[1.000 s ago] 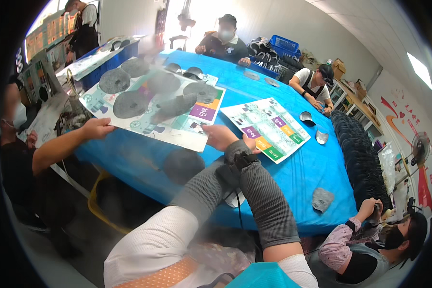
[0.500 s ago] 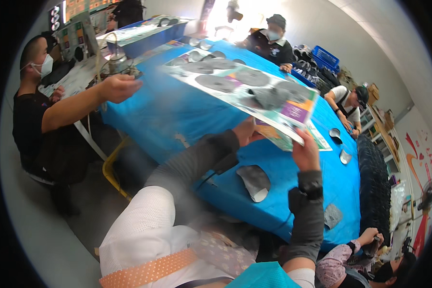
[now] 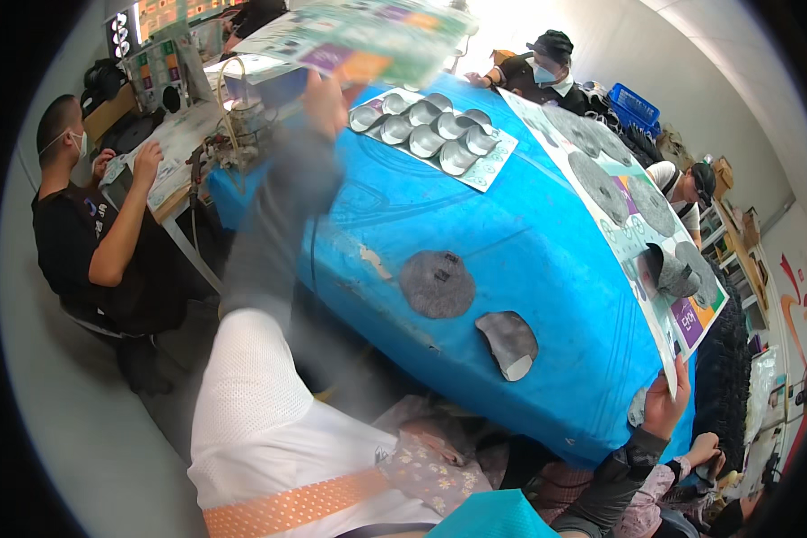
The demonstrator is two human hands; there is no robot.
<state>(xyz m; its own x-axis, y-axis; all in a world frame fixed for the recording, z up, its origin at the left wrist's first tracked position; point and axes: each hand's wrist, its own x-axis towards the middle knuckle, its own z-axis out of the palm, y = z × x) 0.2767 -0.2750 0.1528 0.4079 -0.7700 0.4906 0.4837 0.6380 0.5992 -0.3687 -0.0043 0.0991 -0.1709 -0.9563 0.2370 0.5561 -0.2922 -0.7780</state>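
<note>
While the left hand (image 3: 325,106) pinches a blurry card (image 3: 359,40) high at the left of the table (image 3: 565,296), the right hand (image 3: 665,402) pinches a big card (image 3: 688,330) bearing grey discs (image 3: 598,188) at the right.

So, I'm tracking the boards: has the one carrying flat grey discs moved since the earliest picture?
Yes, rightward: against the blue table, the board has gone from the left part to the right side, in the right hand.
</note>
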